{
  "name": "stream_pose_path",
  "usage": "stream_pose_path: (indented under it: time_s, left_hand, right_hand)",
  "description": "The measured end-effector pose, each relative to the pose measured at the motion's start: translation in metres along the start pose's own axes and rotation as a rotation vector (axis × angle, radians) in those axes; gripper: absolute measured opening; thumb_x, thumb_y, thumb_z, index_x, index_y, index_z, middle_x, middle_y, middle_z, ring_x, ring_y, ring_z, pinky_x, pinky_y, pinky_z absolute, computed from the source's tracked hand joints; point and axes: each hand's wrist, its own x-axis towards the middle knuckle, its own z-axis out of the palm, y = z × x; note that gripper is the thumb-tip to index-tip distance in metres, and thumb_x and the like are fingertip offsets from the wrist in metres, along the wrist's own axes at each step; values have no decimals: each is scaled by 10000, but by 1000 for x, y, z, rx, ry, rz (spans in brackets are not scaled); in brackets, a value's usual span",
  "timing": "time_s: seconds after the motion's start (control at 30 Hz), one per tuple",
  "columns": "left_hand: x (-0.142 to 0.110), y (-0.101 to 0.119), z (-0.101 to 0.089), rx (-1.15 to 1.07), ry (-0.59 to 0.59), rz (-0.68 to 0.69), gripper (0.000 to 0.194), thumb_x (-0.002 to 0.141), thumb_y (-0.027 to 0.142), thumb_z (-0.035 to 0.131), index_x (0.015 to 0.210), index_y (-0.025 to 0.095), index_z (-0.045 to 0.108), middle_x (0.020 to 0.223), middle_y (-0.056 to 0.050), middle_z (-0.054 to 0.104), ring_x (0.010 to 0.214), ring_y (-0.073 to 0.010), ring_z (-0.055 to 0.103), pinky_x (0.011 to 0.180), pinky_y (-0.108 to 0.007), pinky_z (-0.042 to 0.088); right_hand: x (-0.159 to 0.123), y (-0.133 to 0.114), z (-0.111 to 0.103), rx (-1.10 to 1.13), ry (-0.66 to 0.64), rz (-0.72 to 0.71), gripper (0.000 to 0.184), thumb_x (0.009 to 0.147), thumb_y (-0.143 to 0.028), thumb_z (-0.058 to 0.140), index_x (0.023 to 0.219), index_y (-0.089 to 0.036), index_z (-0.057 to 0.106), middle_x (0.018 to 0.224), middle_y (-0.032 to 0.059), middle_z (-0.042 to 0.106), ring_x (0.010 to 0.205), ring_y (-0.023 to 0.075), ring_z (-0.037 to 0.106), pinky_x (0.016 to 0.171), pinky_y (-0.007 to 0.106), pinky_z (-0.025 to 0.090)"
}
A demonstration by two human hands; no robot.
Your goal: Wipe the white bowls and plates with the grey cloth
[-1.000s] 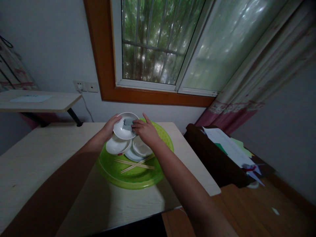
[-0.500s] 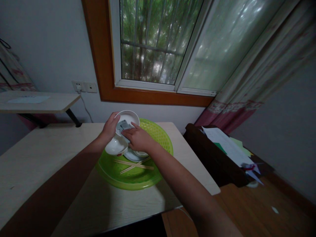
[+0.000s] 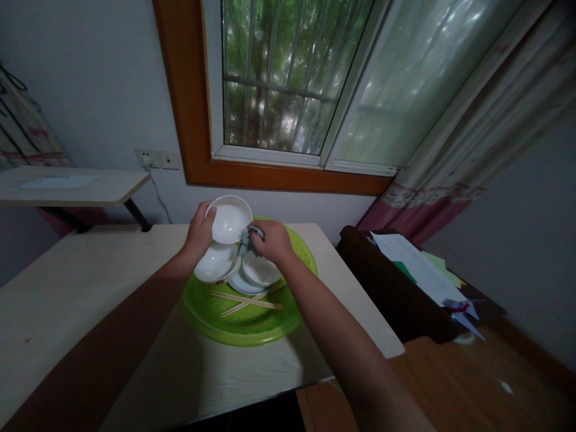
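My left hand (image 3: 200,229) grips a white bowl (image 3: 228,221) by its left rim, tilted so its inside faces me. Bunched in my right hand (image 3: 270,240) is a grey-blue cloth (image 3: 245,241), held at the bowl's lower right edge. Below them, a second white bowl (image 3: 216,265) and a third white bowl (image 3: 261,271) rest in a green plastic basket (image 3: 245,337). A white plate (image 3: 245,285) lies partly under these bowls. Two pairs of chopsticks, or loose chopsticks (image 3: 247,300), cross each other at the basket's front.
The basket stands on a pale wooden table (image 3: 157,336) against the wall below a barred window (image 3: 288,78). A raised shelf (image 3: 72,189) is at the left. To the right, papers (image 3: 423,270) lie on dark furniture (image 3: 396,294) beside a curtain (image 3: 432,156).
My right hand has drawn the cloth from the bowl's inside to its lower right edge, bunching it. The bowl's inside and the third bowl now show more.
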Motion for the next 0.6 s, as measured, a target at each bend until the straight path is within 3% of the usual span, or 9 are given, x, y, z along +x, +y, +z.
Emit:
stream_pose_path:
  time_s: [0.1, 0.2, 0.27, 0.4, 0.6]
  left_hand:
    - [1, -3, -1, 17, 40, -13, 386, 952, 480, 482, 1224, 235, 602, 1204, -89, 678, 1128, -267, 624, 1026, -429, 474]
    - [0, -1, -2, 54, 34, 6, 378, 959, 472, 474, 1230, 245, 609, 1207, -88, 688, 1135, -277, 632, 1033, -450, 479]
    - [-2, 2, -2, 89, 9, 29, 380, 966, 473, 467, 1236, 249, 612, 1223, -91, 691, 1142, -280, 635, 1045, -460, 475]
    - [-7, 11, -1, 119, -63, 75, 400, 985, 477, 436, 1257, 240, 610, 1243, -103, 692, 1132, -277, 644, 1049, -465, 481]
    - [-12, 21, -2, 98, -152, 140, 403, 992, 484, 439, 1277, 265, 620, 1297, -86, 683, 1197, -257, 621, 1099, -439, 449]
  right_hand:
    - [2, 13, 0, 136, 203, 246, 284, 936, -283, 510, 1124, -231, 717, 1008, 45, 774, 887, 218, 704, 859, 332, 520]
    - [5, 22, 3, 282, 311, 338, 352, 974, -425, 505, 1193, -218, 687, 1068, 58, 757, 945, 219, 692, 897, 348, 524]
    - [6, 23, 5, 368, 274, 291, 440, 964, -495, 537, 1266, -201, 661, 1155, 81, 737, 1061, 229, 673, 990, 370, 500]
    - [5, 17, 13, 506, 77, 143, 515, 941, -513, 596, 1362, -216, 600, 1295, 81, 692, 1191, 228, 637, 1088, 386, 455]
    - [1, 17, 21, 571, -46, 221, 367, 895, -400, 638, 1195, -190, 666, 1144, 67, 739, 1008, 226, 686, 957, 399, 538]
